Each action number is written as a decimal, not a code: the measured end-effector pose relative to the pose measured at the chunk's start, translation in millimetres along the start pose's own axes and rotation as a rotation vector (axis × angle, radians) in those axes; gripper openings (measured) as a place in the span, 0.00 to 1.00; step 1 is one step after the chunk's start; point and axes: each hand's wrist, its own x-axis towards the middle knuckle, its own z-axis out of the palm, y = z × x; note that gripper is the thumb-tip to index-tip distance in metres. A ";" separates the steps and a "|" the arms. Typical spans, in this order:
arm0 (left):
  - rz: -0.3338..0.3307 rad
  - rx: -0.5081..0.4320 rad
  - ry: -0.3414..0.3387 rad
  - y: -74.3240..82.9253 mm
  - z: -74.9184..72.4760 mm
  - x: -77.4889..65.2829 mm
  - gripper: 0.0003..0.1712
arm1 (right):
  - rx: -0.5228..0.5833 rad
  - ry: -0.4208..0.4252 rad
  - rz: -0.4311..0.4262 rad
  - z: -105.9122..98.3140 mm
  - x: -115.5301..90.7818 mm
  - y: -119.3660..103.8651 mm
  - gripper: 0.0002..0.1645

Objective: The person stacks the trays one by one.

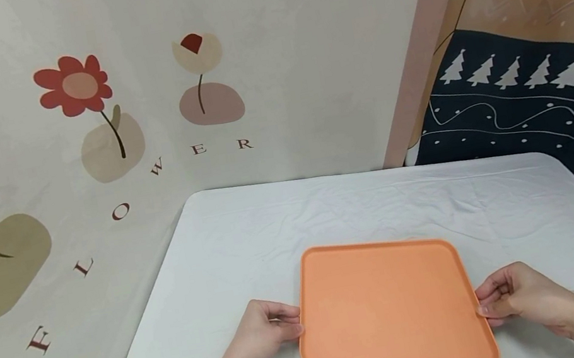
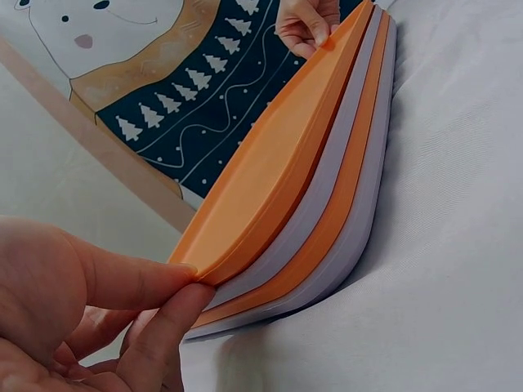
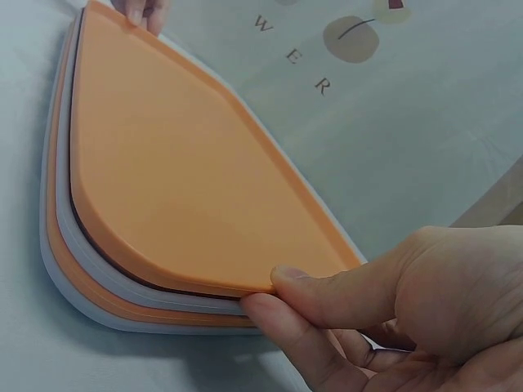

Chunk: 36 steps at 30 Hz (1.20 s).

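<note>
An orange rectangular tray (image 1: 387,308) with a low raised rim tops a stack of trays. Beneath it, the left wrist view shows a pale grey tray (image 2: 341,155), then another orange tray (image 2: 353,200) and a grey one (image 2: 372,220) at the bottom. My left hand (image 1: 264,330) pinches the top tray's left rim between thumb and fingers. On the opposite side my right hand (image 1: 516,298) pinches the right rim. A thin dark gap (image 3: 139,273) runs between the top tray and the grey one under it in the right wrist view.
The stack is on a table with a white cloth (image 1: 209,263). Behind and to the left hangs a pale curtain (image 1: 297,75) with printed flowers and letters. A dark panel (image 1: 512,114) with white trees hangs at the right, beyond the table's edge.
</note>
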 end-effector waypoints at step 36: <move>-0.015 0.026 -0.026 2.5 -1.7 -0.9 0.15 | -0.018 0.043 0.027 0.2 -0.5 3.5 0.12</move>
